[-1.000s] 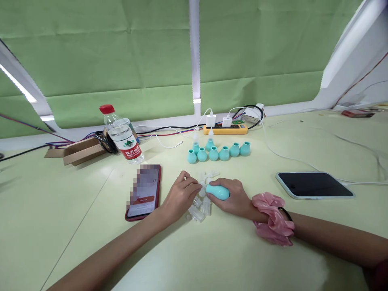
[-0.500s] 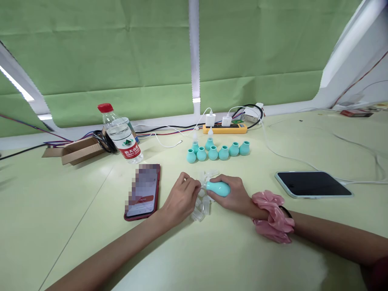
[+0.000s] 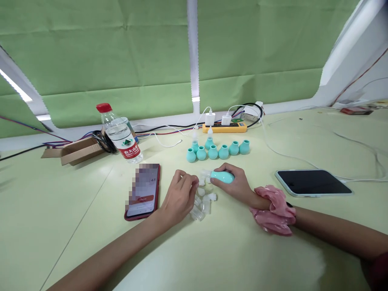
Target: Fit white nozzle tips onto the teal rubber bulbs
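Observation:
My right hand (image 3: 238, 184) is wrapped round a teal rubber squeeze bulb (image 3: 222, 177), which lies on its side in the grip. A clear plastic piece (image 3: 207, 173) shows at its left-pointing mouth. My left hand (image 3: 180, 195) is closed in a pinch to the left, apart from the bulb; what its fingertips hold, if anything, is hidden. Between and below the hands lies a small pile of clear plastic parts (image 3: 206, 205) and white caps (image 3: 212, 197). Behind them stand several teal bulbs (image 3: 223, 152) with open mouths, and two with clear pointed tips (image 3: 210, 132).
A phone in a red case (image 3: 142, 194) lies left of my hands, and another phone (image 3: 313, 182) lies right. At the back are a water bottle (image 3: 123, 139), a cardboard box (image 3: 81, 150), a yellow power strip (image 3: 226, 128) and cables.
My right hand has drawn the bulb up and to the right, away from my left fingertips, which were at its clear end. More of the plastic parts now show between the hands.

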Demonstrator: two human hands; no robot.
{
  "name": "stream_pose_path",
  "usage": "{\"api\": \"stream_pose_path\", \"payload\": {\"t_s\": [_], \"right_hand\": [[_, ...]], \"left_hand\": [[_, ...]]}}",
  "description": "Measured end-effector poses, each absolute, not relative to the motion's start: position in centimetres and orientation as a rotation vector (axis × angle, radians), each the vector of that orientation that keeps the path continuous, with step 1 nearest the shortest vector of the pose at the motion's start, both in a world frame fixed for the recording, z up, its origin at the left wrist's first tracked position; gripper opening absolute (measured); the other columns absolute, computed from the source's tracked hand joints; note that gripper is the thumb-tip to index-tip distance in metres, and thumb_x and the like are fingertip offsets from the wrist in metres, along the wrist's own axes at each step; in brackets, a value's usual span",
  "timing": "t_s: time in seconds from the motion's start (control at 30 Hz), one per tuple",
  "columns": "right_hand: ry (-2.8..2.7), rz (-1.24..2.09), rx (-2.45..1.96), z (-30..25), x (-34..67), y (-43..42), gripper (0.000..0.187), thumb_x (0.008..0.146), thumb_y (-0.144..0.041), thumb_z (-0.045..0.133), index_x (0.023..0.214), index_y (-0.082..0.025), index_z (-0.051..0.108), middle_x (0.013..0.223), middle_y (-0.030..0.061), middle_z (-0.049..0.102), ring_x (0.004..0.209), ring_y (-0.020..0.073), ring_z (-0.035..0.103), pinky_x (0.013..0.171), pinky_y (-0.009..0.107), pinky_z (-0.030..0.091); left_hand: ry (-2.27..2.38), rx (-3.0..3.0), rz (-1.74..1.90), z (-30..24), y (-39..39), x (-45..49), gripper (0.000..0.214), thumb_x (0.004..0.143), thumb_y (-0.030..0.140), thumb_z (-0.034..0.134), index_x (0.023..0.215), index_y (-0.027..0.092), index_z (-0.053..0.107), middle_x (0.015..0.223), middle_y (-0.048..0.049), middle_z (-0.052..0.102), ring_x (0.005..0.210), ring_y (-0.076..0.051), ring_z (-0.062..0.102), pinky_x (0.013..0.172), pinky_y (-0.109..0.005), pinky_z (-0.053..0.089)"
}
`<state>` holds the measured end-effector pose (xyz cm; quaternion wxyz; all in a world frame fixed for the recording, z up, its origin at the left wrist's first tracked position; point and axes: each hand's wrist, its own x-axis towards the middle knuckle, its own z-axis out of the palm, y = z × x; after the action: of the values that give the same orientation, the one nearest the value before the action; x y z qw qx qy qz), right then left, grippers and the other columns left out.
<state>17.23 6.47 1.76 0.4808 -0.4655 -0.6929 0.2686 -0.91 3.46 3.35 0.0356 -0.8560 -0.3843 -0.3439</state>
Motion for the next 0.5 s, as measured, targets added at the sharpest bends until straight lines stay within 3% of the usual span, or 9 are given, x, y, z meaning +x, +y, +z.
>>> {"api": "stream_pose_path", "payload": {"t_s": [0.2,0.4,0.5], "right_hand": [[-1.722,0.661,-1.007,1.5,17.2,6.3,0.024,0.062,-0.031,0.062,0.078,-0.018,0.051,0.08,0.0029,0.058,0.074,0.0154,0.054,0.067,0.028,0.044],[-1.837,0.826,-0.925,2.3,16.9,4.8,0.022,0.064,-0.026,0.06,0.081,-0.018,0.048,0.079,0.0015,0.054,0.073,0.0133,0.052,0.067,0.026,0.043],[-1.916,0.998,-0.906,3.0,16.6,3.5,0.02,0.065,-0.023,0.059,0.08,-0.018,0.047,0.077,0.0004,0.052,0.072,0.012,0.049,0.065,0.024,0.042]], "left_hand": [[-1.446,-2.739,-0.946,1.9,4.8,-1.3,0.013,0.081,0.016,0.04,0.08,0.015,0.053,0.075,-0.0048,0.055,0.075,-0.017,0.038,0.066,-0.031,0.038],[-1.602,-2.727,-1.251,3.9,3.3,-1.3,0.023,0.084,0.019,0.031,0.098,0.014,0.049,0.075,-0.0047,0.053,0.073,-0.015,0.044,0.063,-0.028,0.039],[-1.274,-2.797,-1.102,4.6,2.4,-0.7,0.021,0.083,0.019,0.032,0.076,0.013,0.051,0.068,-0.0044,0.051,0.065,-0.014,0.042,0.061,-0.029,0.037]]}}
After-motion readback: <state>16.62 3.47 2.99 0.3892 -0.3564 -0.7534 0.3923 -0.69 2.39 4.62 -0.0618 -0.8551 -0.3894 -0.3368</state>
